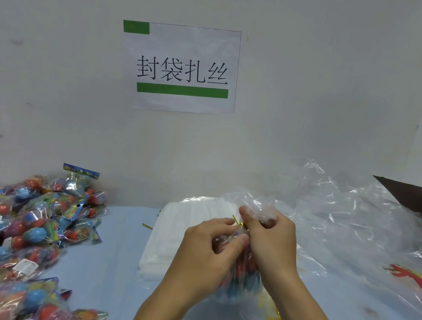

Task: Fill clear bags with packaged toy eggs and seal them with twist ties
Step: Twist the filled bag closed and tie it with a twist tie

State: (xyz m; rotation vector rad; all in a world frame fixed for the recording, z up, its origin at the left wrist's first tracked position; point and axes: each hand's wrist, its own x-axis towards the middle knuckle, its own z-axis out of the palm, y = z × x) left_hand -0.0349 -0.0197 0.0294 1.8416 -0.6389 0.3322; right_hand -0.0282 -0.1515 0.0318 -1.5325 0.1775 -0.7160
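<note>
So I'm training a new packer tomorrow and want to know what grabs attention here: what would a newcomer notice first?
Probably the white wall sign with large black characters and green bars, straight ahead. Next, both hands at centre: the right hand grips the gathered neck of a filled clear bag while the left hand works a gold twist tie there. The colourful heap of packaged toy eggs fills the lower left.

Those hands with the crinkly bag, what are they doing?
A person is closing up a clear bag filled with packaged toy eggs. The right hand grips the gathered neck of the bag, and the left hand pinches a gold twist tie at that neck. More packaged toy eggs lie piled on the blue table to the left, waiting. A stack of flat bags sits behind the hands.
</note>
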